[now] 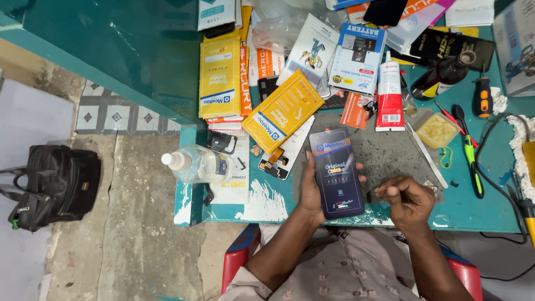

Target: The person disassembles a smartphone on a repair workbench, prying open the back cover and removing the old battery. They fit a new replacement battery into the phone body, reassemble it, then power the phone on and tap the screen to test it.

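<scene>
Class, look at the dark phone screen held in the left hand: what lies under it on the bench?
Under the phone screen, gripped by the left hand, lies a grey work mat. The part directly beneath is covered, so anything there cannot be seen.

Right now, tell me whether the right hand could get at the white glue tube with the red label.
Probably yes. The right hand is free, fingers curled, and only bare grey mat lies between it and the glue tube. The left hand holds the phone screen.

Phone repair workshop (screwdriver (482, 96), glue tube (389, 95), parts boxes (282, 111)).
</scene>
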### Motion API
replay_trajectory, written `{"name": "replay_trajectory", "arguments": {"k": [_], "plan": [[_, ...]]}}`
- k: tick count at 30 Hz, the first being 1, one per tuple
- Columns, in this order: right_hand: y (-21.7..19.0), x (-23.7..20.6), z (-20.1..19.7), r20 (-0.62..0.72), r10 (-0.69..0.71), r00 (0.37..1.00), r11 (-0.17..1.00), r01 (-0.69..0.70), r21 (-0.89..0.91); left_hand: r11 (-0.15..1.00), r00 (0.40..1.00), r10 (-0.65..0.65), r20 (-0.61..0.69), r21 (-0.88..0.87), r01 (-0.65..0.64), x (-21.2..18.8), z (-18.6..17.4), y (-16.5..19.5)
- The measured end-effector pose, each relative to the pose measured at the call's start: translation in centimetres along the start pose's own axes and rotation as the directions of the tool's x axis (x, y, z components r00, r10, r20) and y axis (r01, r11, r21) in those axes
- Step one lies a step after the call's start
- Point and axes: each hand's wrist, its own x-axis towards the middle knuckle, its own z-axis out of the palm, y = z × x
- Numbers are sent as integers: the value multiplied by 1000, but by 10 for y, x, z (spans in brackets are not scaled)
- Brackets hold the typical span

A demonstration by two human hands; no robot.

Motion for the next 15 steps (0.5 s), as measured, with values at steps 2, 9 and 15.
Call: {"name": "replay_trajectory", "arguments": {"k": [2, 9, 15], "plan": [[0, 0, 0, -3, -4, 1000, 1000, 4, -14, 1000, 1000, -17, -10, -11, 17, 0, 1, -1], [0, 0, -3, -11, -3, 1000, 999, 3, -36, 1000, 1000, -9, -16, 28, 9, 0, 2, -1], [2, -1, -3, -28, -29, 999, 1000, 29, -5, 999, 999, -35, -26, 1, 35, 1, 1, -2]]}}
